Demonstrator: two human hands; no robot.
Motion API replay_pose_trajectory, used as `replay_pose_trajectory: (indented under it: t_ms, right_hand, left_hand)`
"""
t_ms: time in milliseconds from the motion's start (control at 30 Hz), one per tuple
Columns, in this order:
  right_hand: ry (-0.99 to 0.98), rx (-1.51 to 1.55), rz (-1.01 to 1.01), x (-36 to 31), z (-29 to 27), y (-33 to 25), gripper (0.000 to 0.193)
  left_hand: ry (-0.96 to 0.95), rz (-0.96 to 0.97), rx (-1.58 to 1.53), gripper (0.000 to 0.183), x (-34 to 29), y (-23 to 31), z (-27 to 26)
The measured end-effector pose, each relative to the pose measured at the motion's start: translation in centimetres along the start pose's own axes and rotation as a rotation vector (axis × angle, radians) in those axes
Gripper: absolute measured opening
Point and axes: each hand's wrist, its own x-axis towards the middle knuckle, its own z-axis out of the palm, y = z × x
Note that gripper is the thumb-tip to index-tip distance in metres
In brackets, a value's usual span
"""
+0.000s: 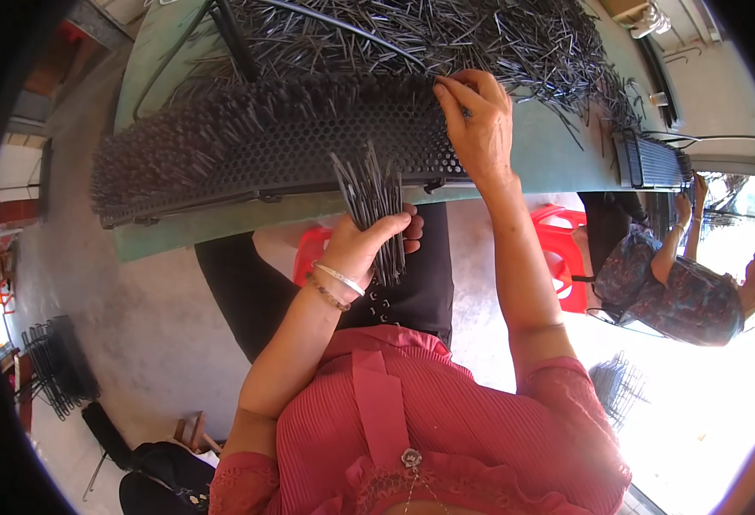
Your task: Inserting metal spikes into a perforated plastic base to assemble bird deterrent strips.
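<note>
A long black perforated panel [309, 142] lies tilted along the near edge of the table. Dense dark strips [163, 146] stand up from its left part and along its far side, while rows of bare holes show toward the right. My left hand [356, 245] is closed round a bundle of thin dark strips [369, 193], just in front of the panel's near edge. At the panel's right end, my right hand [480, 120] has thumb and forefinger pinched together at the far edge. Whatever sits between those fingertips is too small to make out.
A large heap of loose dark strips [498, 43] covers the back of the green table [540, 159]. A bent black metal frame [236, 43] rises behind the panel. At right, another person [669, 283] works at a second panel [648, 163]. Red stools [558, 249] stand below the table.
</note>
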Motion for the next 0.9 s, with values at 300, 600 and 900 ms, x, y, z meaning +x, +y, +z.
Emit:
replay_pose_trajectory:
  t_ms: [300, 600, 900]
  right_hand:
    - [-0.138, -0.041, -0.244, 1.5, -0.3, -1.0, 0.016]
    - [-0.257, -0.044, -0.188, 3.6, 0.1, -1.1, 0.013]
    - [-0.232, 0.225, 0.229, 3.7, -1.9, -2.6, 0.015]
  left_hand:
    - [-0.024, -0.058, -0.009, 0.022, -0.3, 0.3, 0.0]
    - [-0.023, 0.018, 0.018, 0.024, -0.4, 0.8, -0.5]
    - [-0.006, 0.049, -0.033, 0.024, 0.0, 0.3, -0.9]
